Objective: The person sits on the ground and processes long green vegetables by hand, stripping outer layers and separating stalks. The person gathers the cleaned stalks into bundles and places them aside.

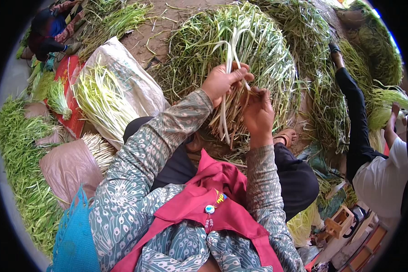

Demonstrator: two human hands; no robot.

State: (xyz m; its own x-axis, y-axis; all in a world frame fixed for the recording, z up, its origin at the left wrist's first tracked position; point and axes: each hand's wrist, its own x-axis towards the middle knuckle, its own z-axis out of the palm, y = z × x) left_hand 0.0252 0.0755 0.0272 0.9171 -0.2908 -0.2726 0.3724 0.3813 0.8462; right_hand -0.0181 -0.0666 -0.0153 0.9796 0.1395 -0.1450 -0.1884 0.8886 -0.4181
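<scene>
My left hand [226,80] grips a few pale, peeled allium stalks [228,61], held roughly upright with their leafy tips away from me. My right hand [258,114] pinches at the lower end of one of these stalks, where a thin brownish strip hangs; the fingertips partly hide the contact. Beneath both hands lies a large heap of untrimmed green stalks [258,64], its root ends turned towards me. By my left knee, cleaned yellow-green stalks [102,98] rest on a white woven sack [136,78].
A red sack [68,73] carries a small bundle [58,102] at left. Nearer me are a brown plastic sheet [71,166] and more greens [23,176]. Another person's leg [353,102] reaches in from the right, above a small wooden stool [340,221]. Someone else sits far left [51,30].
</scene>
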